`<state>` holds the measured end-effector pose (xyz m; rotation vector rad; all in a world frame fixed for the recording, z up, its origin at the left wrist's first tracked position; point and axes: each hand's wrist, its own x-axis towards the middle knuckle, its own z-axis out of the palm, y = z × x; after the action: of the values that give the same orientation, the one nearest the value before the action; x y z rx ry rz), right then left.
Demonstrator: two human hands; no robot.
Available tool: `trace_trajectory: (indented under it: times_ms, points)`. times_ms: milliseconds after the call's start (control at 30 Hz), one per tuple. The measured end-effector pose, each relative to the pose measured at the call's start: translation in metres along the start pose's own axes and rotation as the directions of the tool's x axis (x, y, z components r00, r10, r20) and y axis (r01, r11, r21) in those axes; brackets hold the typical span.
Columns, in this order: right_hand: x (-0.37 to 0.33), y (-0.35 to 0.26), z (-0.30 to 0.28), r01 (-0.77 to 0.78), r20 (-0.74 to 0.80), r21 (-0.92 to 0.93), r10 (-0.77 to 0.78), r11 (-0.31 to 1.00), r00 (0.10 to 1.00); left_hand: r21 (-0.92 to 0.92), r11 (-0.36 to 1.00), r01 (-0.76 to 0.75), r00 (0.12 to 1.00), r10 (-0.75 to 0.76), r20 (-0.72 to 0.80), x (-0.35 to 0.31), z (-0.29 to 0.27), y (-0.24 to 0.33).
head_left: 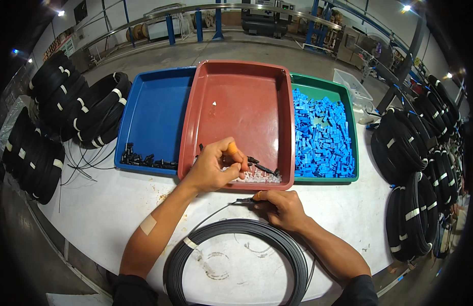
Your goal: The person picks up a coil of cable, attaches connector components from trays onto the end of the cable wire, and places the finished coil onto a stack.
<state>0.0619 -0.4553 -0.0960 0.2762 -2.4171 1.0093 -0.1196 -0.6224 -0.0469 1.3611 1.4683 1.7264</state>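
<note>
Gripping a black connector (243,200) at a cable's end: right hand (283,208). Left hand (218,162): fingers bent together over white pieces (262,177) in red tray (241,102), hold unclear. On bench (114,209): cable coil (246,226) nearest; blue tray (157,102), green tray (325,89) flanking red.

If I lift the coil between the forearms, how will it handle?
The coil probably flexes but springs back: its turns hold a smooth round loop. Likely fairly heavy, given the many stacked turns. Its lead, running up to the right hand, may drag or tug.
</note>
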Motion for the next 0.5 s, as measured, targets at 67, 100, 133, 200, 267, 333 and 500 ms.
trace_trajectory:
  times_ms: [67, 100, 133, 200, 267, 333, 500]
  points:
    - [-0.001, -0.001, -0.002, -0.014, -0.012, 0.004, 0.014, 1.0, 1.0, -0.058, 0.996, 0.066, 0.993, -0.071, -0.098, -0.009, 0.007, 0.005]
    - [-0.001, -0.002, -0.002, -0.027, -0.017, 0.022, 0.027, 0.999, 0.999, -0.054, 0.998, 0.042, 0.995, -0.047, -0.083, -0.016, 0.007, 0.005]
    - [0.0, -0.004, -0.003, -0.02, -0.019, 0.024, 0.021, 0.999, 1.0, -0.047, 0.998, 0.04, 0.995, -0.044, -0.085, -0.023, 0.007, 0.004]
    - [0.0, -0.007, -0.007, -0.067, -0.007, 0.034, 0.068, 0.997, 0.998, 0.073, 0.996, 0.051, 0.993, -0.042, -0.114, -0.035, 0.009, 0.001]
    - [-0.003, -0.008, -0.008, -0.112, -0.003, 0.069, 0.112, 0.991, 0.994, 0.082, 0.996, 0.02, 0.99, -0.008, -0.141, -0.046, 0.013, -0.001]
    - [-0.004, -0.007, -0.008, -0.09, -0.048, 0.077, 0.094, 0.993, 0.994, 0.343, 0.932, 0.121, 0.982, -0.061, -0.181, -0.056, 0.017, 0.009]
    - [-0.001, -0.021, -0.011, -0.038, -0.115, 0.047, 0.043, 0.998, 0.992, 0.585, 0.804, -0.106, 0.961, 0.235, -0.149, -0.072, 0.022, 0.008]
